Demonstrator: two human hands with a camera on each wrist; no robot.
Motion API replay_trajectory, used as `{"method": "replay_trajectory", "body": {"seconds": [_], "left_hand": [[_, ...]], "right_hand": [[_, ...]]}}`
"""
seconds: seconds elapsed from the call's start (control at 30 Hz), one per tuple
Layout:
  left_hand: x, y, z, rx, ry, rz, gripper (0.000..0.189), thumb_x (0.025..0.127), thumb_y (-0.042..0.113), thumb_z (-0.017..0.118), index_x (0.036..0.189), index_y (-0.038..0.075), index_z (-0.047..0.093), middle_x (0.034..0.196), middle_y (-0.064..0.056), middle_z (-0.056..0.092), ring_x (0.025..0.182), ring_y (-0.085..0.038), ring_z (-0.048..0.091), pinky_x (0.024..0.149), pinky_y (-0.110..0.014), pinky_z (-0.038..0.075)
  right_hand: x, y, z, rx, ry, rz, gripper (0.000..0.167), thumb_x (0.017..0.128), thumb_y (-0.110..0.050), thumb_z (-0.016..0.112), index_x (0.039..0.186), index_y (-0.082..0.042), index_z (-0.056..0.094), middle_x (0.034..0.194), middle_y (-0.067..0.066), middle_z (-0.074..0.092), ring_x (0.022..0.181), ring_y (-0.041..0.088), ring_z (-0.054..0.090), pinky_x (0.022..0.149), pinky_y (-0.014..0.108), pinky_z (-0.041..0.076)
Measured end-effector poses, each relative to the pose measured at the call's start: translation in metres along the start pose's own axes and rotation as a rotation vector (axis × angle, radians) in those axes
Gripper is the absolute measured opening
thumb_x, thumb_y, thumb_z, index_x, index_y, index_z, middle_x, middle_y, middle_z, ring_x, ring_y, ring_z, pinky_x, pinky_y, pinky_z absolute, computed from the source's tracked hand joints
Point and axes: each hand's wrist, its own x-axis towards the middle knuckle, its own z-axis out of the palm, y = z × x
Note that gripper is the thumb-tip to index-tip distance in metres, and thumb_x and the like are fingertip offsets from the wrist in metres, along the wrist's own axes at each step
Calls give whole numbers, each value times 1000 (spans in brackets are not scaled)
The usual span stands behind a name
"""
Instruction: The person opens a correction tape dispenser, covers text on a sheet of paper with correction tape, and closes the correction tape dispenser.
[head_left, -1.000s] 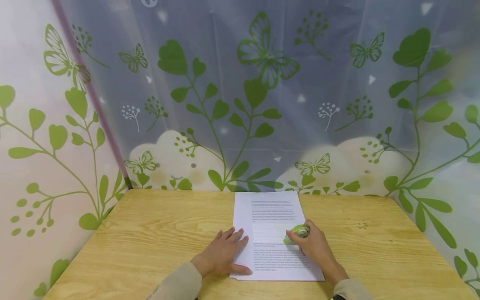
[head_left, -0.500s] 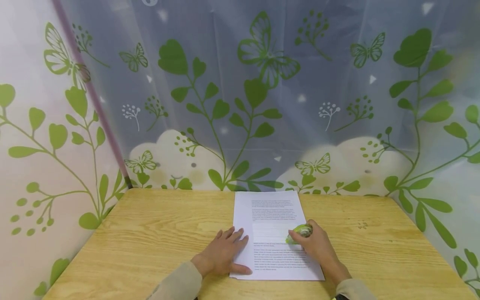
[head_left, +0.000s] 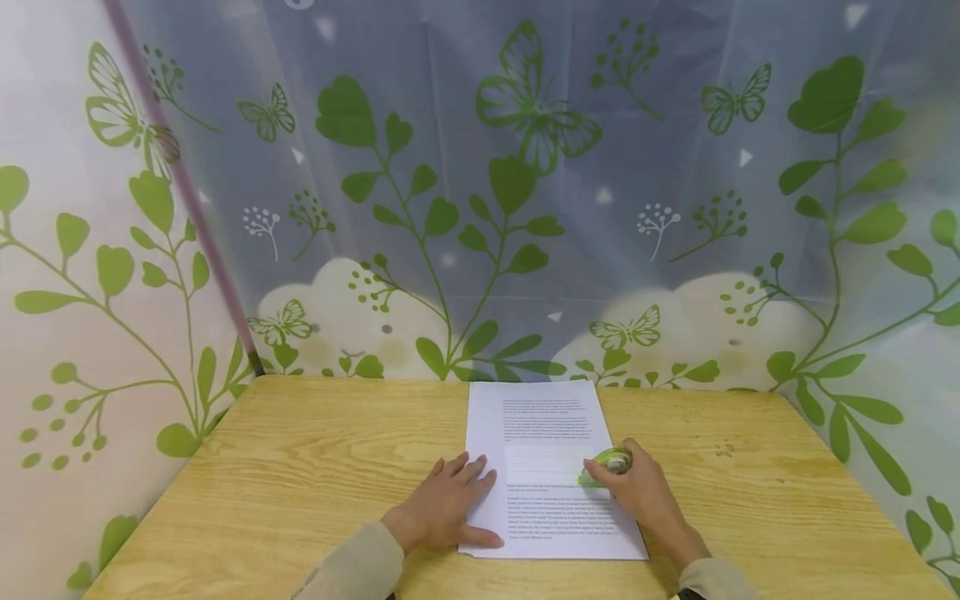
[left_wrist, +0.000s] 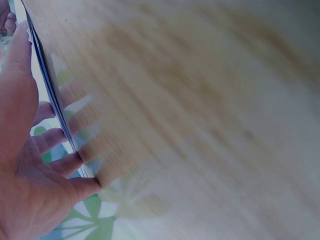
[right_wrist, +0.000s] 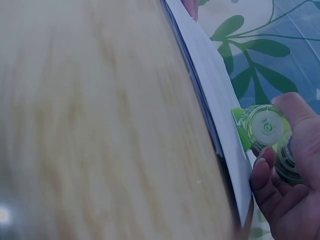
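A stack of printed paper (head_left: 485, 417) lies on the wooden table, lines of text above and below a whitened band (head_left: 536, 464) across its middle. My right hand (head_left: 648, 496) grips a clear green correction tape dispenser (head_left: 618, 461) between thumb and fingers. Its tip is at the lower edge of the band, toward the right side of the text. In the right wrist view, the round reels inside the dispenser (right_wrist: 265, 126) show and its green tip meets the sheet. Fingers spread, my left hand (head_left: 448, 507) rests across the left margin of the paper.
The wooden table (head_left: 330, 450) stretches out to both sides of the paper. Behind it hangs a curtain (head_left: 450, 233) printed with green leaves and butterflies, and a pole (head_left: 187, 200) runs down at the left corner.
My right hand has slid a little to the right across the paper with the correction tape dispenser. The left hand and the paper stay in place.
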Motion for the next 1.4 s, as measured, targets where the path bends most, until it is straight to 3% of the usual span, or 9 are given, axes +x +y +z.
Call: {"method": "replay_trajectory", "body": {"seconds": [0.67,0.93,1.4], "left_hand": [[0,-1,0,-4,0,8,92,81,75,48,146,11,40,151,-14,32,137,-38,28,105,-57,26],[0,-1,0,-23,-5,5,92,81,74,49,146,10,40,151,-14,32,137,-38,28,105,-57,26],[0,-1,1,-29,0,21,91,81,74,49,146,10,40,151,-15,32,137,-39,28,105,-58,26]], "right_hand": [[0,10,-12,-20,-1,-23,47,84,-42,72,92,-3,46,76,6,52,62,16,48,54,27,41],[2,16,-17,-29,-16,-10,53,83,-50,70,91,-4,44,75,6,51,61,15,46,54,27,40],[3,22,-23,-19,-39,8,53,84,-50,69,92,-4,43,74,7,51,59,15,47,52,26,41]]}}
